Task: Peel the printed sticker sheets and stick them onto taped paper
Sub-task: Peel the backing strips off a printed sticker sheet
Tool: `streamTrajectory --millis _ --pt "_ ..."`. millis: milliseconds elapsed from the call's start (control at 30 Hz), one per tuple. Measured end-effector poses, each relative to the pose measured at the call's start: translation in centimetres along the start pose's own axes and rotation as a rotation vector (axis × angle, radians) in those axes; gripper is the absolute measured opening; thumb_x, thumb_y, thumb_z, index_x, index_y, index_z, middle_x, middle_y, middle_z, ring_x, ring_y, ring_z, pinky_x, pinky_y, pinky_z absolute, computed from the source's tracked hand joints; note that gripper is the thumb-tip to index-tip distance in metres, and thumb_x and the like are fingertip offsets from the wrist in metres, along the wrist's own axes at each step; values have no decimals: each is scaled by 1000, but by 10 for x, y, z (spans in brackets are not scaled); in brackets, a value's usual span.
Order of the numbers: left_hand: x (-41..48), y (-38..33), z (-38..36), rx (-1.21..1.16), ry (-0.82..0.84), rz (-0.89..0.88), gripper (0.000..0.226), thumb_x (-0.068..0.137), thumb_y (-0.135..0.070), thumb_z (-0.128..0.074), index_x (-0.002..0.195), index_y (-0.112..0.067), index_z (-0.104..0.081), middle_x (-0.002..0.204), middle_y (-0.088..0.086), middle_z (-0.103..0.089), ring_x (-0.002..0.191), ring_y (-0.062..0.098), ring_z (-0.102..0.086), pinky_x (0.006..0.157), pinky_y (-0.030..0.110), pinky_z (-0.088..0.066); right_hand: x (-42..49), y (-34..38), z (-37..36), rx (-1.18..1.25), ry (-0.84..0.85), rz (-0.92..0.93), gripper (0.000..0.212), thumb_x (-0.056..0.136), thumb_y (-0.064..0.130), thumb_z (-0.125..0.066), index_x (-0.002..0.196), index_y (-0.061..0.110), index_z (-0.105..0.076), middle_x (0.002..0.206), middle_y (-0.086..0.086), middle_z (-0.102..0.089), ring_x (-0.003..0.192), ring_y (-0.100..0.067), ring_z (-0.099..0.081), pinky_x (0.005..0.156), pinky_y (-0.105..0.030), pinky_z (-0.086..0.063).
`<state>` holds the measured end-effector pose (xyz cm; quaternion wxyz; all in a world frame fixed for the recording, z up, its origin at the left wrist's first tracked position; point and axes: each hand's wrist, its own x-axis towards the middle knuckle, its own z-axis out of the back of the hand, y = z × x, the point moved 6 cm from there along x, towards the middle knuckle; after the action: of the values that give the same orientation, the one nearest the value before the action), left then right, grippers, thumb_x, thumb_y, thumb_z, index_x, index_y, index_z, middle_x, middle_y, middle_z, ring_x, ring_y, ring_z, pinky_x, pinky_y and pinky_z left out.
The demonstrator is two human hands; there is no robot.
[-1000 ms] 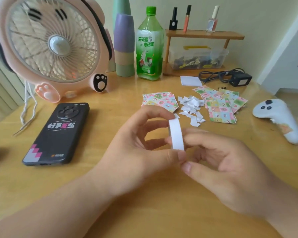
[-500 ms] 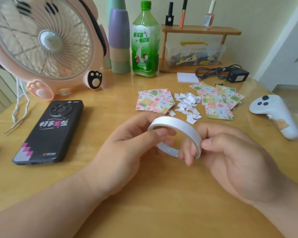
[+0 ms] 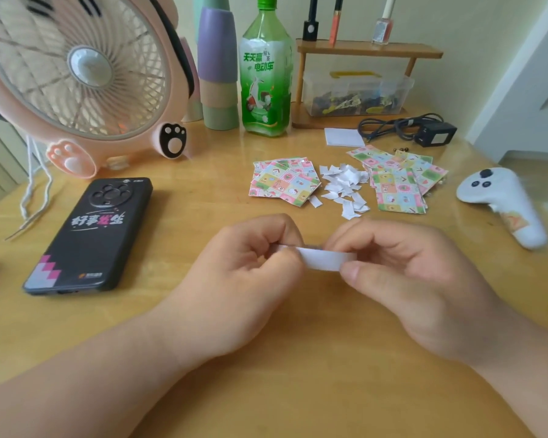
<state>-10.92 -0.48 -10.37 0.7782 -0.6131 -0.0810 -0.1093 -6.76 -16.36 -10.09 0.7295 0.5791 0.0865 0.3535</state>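
- Your left hand (image 3: pixel 247 267) and right hand (image 3: pixel 408 279) meet over the middle of the table (image 3: pixel 298 390), on the side nearest you.
- Between them you hold a white tape roll (image 3: pixel 326 259), seen edge-on (so it reads as a flat white band).
- Your left grip is curled, with the fingertips pinching the roll's left end.
- Your right grip clamps the roll's right end, thumb on the near side and fingers folded over the far side.
- The sticker sheets (image 3: pixel 285 181) lie flat beyond your hands, apart from them. One pile sits left of a heap of white paper scraps (image 3: pixel 344 183), and a second pile (image 3: pixel 399 188) sits right of it.
- A small white pad (image 3: pixel 344 136) lies farther back, behind the scraps.
- A black phone (image 3: pixel 89 235) lies to your left, and a white controller (image 3: pixel 500 203) lies to your right.
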Motion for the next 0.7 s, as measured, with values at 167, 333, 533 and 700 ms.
streamTrajectory --millis 167,333,533,700 --pt "-2 -4 0 213 -44 -78 22 76 -42 -53 67 -22 -55 67 -14 -49 64 6 -47 63 18 -37 1 3 -3 -105 -42 14 16 81 33 -65 88 21 -72 85 -7 -69 85 -22 -64 78 -26 -49" --pt "-2 -7 -3 266 -34 -89 19 73 -40 -52 71 -24 -62 73 -14 -56 75 9 -53 71 16 -37 2 7 -3 -138 -62 11 11 76 28 -65 77 20 -72 74 -18 -64 68 -41 -54 58 -51 -44" --pt "1 -2 3 -15 42 -104 22 79 -31 -56 77 -12 -67 77 -3 -59 71 11 -51 68 19 -38 6 0 14 145 -49 -18 21 70 28 -59 66 7 -62 70 -12 -57 69 -31 -44 62 -37 -34" --pt "-1 -1 1 -35 55 -109 20 80 -28 -60 77 -10 -68 77 -1 -59 71 10 -52 69 18 -38 2 0 14 57 -11 16 24 76 31 -62 80 9 -68 83 -15 -66 75 -37 -54 64 -41 -42"
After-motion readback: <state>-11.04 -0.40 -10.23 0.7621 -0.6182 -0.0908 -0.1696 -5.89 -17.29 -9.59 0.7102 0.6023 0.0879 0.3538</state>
